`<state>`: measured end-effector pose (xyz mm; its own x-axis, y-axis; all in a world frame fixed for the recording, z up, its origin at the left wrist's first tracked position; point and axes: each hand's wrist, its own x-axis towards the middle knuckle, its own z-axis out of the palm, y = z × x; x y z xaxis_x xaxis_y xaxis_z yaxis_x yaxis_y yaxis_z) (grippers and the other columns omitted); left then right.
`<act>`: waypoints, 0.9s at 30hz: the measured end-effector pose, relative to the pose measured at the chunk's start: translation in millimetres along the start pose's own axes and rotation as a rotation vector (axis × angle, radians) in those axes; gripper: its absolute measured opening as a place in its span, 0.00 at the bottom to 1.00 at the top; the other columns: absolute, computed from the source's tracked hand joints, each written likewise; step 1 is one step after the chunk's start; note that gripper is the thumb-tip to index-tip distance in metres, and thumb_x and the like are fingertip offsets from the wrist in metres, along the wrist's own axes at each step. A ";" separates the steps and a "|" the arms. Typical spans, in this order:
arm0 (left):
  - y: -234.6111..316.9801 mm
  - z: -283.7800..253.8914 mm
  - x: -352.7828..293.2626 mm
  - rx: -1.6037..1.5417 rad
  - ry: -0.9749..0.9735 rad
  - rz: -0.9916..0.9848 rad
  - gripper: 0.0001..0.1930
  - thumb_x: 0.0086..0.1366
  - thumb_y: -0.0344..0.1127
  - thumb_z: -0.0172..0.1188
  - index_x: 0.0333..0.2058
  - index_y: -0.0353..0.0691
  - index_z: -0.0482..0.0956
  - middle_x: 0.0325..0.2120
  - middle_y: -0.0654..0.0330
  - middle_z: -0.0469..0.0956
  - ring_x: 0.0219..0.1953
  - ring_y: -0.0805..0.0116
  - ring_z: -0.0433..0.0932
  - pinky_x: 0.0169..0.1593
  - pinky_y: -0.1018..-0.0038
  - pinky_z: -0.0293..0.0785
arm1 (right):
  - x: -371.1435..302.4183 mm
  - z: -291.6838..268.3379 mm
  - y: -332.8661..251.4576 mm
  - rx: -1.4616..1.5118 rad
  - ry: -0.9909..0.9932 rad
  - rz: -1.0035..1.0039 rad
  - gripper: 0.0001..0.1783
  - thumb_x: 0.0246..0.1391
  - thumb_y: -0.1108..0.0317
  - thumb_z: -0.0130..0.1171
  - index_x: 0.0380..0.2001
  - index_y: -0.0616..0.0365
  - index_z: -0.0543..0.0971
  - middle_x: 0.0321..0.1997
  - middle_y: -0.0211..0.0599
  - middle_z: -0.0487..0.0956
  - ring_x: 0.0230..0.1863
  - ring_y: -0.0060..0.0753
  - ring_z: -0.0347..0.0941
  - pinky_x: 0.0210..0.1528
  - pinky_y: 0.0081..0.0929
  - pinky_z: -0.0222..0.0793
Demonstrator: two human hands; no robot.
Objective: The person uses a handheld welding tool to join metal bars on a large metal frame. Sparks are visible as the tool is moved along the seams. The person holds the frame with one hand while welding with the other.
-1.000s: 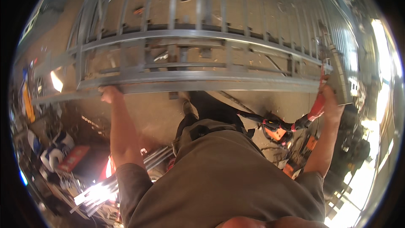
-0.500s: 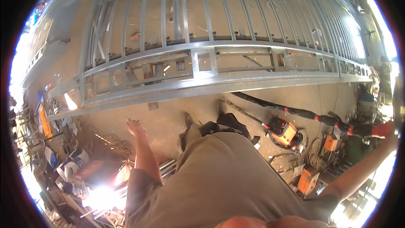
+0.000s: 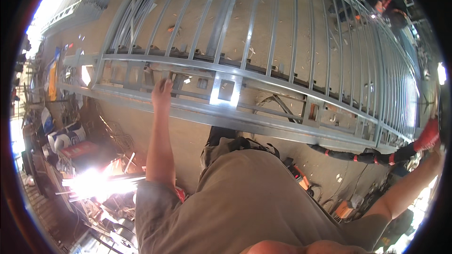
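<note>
Silvery metal barred frame [image 3: 254, 120] spans ahead of torso: slim parallel bars, shiny long rails. Left hand [image 3: 161, 90] over near rails, fingers bunched, grip unclear; right hand [image 3: 437, 152] beside red-ended black hose [image 3: 343, 155], can't tell grip.

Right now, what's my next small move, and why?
Perhaps ease your right hand inward: it's at the view's right rim, by the red sleeve of the black hose, its grip unclear, while your left hand is over the barred metal frame.
</note>
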<state>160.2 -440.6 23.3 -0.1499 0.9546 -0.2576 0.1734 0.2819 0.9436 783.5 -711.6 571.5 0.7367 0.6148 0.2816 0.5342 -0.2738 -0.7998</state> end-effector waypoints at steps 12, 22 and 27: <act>83.6 125.1 198.5 0.845 -0.639 0.070 0.31 0.67 0.41 0.68 0.65 0.38 0.73 0.53 0.43 0.84 0.56 0.46 0.83 0.59 0.58 0.76 | 49.4 455.1 62.8 -0.099 -1.389 0.251 0.36 0.47 0.67 0.75 0.62 0.60 0.79 0.47 0.39 0.87 0.48 0.30 0.84 0.49 0.31 0.83; 70.1 139.4 225.2 0.714 -0.891 -0.278 0.51 0.57 0.31 0.76 0.76 0.38 0.57 0.62 0.39 0.78 0.64 0.49 0.79 0.67 0.58 0.71 | 15.3 625.3 159.6 0.181 -1.772 0.682 0.32 0.50 0.74 0.70 0.61 0.61 0.79 0.47 0.34 0.86 0.48 0.25 0.81 0.54 0.27 0.77; 69.3 138.3 234.6 0.753 -0.918 -0.374 0.51 0.55 0.31 0.79 0.75 0.38 0.59 0.62 0.39 0.79 0.63 0.50 0.79 0.66 0.60 0.74 | 1.0 651.4 175.2 0.197 -1.793 0.742 0.32 0.49 0.74 0.69 0.61 0.60 0.79 0.45 0.33 0.86 0.47 0.25 0.81 0.52 0.27 0.78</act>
<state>271.7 -183.7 -0.4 0.3729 0.4329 -0.8207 0.8266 0.2467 0.5058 607.7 -277.2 86.3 -0.5180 0.3894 -0.7616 0.2267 -0.7960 -0.5612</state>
